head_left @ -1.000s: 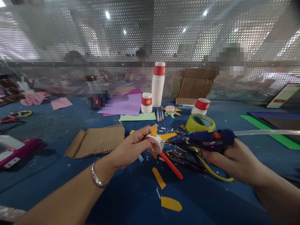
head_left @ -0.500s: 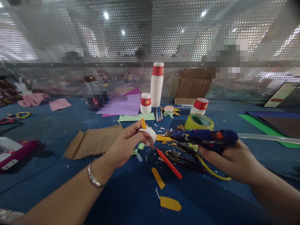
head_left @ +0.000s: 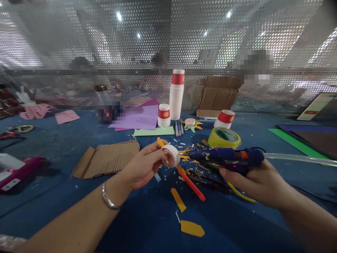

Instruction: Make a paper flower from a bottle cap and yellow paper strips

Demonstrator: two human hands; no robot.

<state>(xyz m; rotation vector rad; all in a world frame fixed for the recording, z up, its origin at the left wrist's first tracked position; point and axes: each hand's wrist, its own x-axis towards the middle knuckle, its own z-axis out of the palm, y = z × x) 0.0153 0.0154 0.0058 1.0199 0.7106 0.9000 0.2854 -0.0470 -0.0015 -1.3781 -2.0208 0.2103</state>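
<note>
My left hand (head_left: 143, 165) is closed around a cut-down white paper cup base (head_left: 171, 155) with an orange paper strip stuck to it, held above the blue table (head_left: 65, 196). My right hand (head_left: 252, 181) grips a dark blue glue gun (head_left: 229, 157) with a clear glue stick (head_left: 300, 158) trailing right. The gun's nozzle points left at the cup's rim, almost touching it. A silver bracelet sits on my left wrist.
Below the hands lie scissors (head_left: 207, 179), a red strip (head_left: 191, 182), orange paper pieces (head_left: 192, 228) and scraps. Corrugated cardboard (head_left: 107, 158) lies left. Behind are yellow tape (head_left: 223, 137), a stack of paper cups (head_left: 177, 94), single cups, pens, purple and green paper, and a cardboard box (head_left: 218, 96).
The left hand turned the cup piece, first tipping it away, then back with its base facing me. The glue gun stayed beside it, nozzle close to the rim.
</note>
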